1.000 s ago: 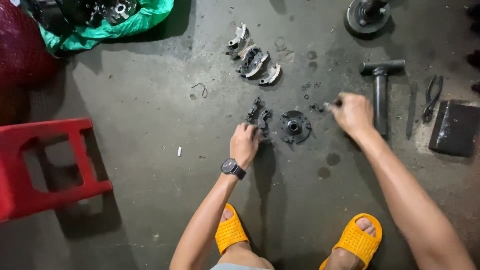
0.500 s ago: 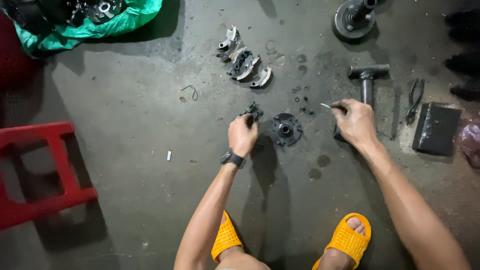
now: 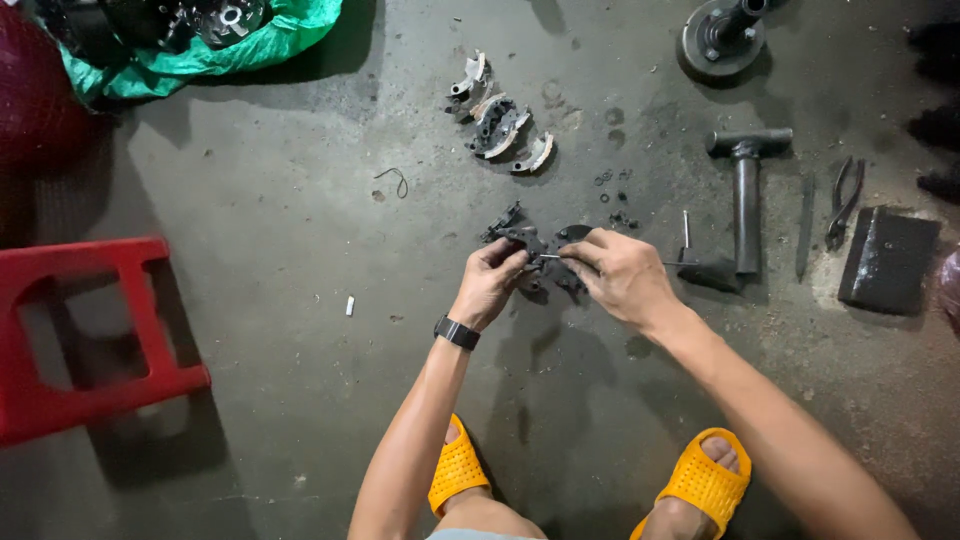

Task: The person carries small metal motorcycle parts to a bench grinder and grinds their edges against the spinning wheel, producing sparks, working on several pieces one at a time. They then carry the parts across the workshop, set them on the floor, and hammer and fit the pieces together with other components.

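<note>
Squatting over a grimy concrete floor [image 3: 300, 330] in yellow sandals [image 3: 455, 470], both hands meet dead centre on a dark metal assembly [image 3: 530, 245]. Left hand [image 3: 490, 280], grip pinched shut on the part's edge; right hand [image 3: 620, 275], grip closed round a thin metal rod [image 3: 550, 257] poked into it. Red stool [image 3: 90, 340] at 9 o'clock, T-handle wrench [image 3: 745, 190] at 2, curved metal shoes [image 3: 500, 125] at 12, green bag [image 3: 200, 40] at 11.
</note>
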